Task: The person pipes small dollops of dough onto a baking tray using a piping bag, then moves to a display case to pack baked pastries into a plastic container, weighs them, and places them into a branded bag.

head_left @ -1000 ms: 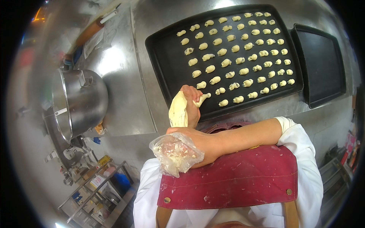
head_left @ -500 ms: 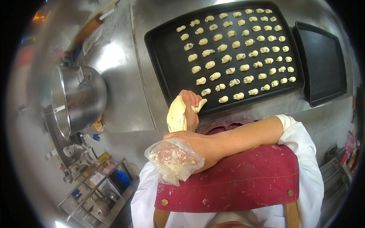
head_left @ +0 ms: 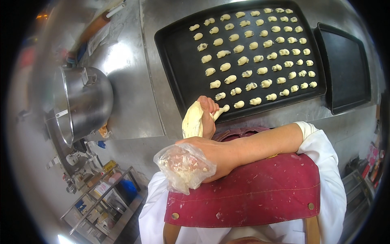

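Note:
A piping bag (head_left: 192, 121) full of pale cream-coloured mixture slants over the near left corner of a large black baking tray (head_left: 178, 69). My left hand (head_left: 207, 114) is closed around the bag near its narrow end, which points right toward a small pale mound (head_left: 226, 108) on the tray. Below, my right hand (head_left: 203, 156) is closed on the bag's upper part, its fingers mostly hidden. A crumpled, smeared end of clear plastic (head_left: 185, 166) sticks out over that hand. My right forearm crosses in front of me; the left forearm is mostly hidden beneath it.
Rows of small pale mounds (head_left: 242, 60), some with dark bits, cover much of the tray. A smaller black tray (head_left: 345, 67) stands right of it. A steel mixing bowl (head_left: 91, 103) is at left, and a rack (head_left: 103, 199) with assorted things stands lower left.
My left hand and the bag's narrow end have shifted slightly right. A pale mound now shows at the tip, at the left end of the nearest row. The right hand has barely moved.

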The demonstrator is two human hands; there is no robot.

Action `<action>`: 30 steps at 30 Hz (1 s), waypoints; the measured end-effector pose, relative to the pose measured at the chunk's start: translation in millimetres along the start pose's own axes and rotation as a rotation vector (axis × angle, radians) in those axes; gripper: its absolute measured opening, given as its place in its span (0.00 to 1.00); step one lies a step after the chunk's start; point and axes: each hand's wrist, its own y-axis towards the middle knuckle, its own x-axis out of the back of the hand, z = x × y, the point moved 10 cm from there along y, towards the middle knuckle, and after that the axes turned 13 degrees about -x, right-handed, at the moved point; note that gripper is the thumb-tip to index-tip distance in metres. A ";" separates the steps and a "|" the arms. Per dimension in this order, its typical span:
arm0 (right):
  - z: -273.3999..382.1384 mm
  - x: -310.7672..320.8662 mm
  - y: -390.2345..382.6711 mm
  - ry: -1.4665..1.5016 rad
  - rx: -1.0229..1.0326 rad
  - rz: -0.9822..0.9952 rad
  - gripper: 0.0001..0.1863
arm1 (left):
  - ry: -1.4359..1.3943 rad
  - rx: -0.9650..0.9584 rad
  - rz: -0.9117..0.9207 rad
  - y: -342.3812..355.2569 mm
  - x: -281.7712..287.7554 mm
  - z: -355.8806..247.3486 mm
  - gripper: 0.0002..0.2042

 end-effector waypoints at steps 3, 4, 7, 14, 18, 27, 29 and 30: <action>-5.8 2.7 1.7 -0.026 -0.010 -0.034 0.09 | 0.110 -0.004 -0.028 -1.8 12.2 6.1 0.22; -8.5 3.7 1.4 -0.033 -0.027 -0.035 0.09 | 0.158 0.009 -0.027 -2.9 15.3 8.1 0.21; -7.0 5.8 2.2 -0.021 -0.030 -0.026 0.10 | 0.268 0.046 0.024 -5.5 17.4 2.8 0.16; 25.6 17.8 27.0 0.109 0.093 -0.117 0.15 | 0.644 -0.384 0.270 24.3 -9.8 -117.1 0.22; 33.6 18.6 44.3 -0.004 0.148 -0.169 0.16 | 0.621 -0.895 0.332 21.9 -41.2 -181.6 0.21; 44.8 -8.0 61.1 -0.247 0.160 -0.132 0.14 | 0.552 -0.906 0.571 11.7 -72.0 -212.4 0.09; 47.4 -14.4 60.6 -0.320 0.132 -0.106 0.14 | 0.563 -0.918 0.620 10.9 -82.0 -210.5 0.08; 48.3 -17.0 60.2 -0.360 0.118 -0.093 0.14 | 0.526 -0.938 0.558 11.7 -82.1 -212.3 0.12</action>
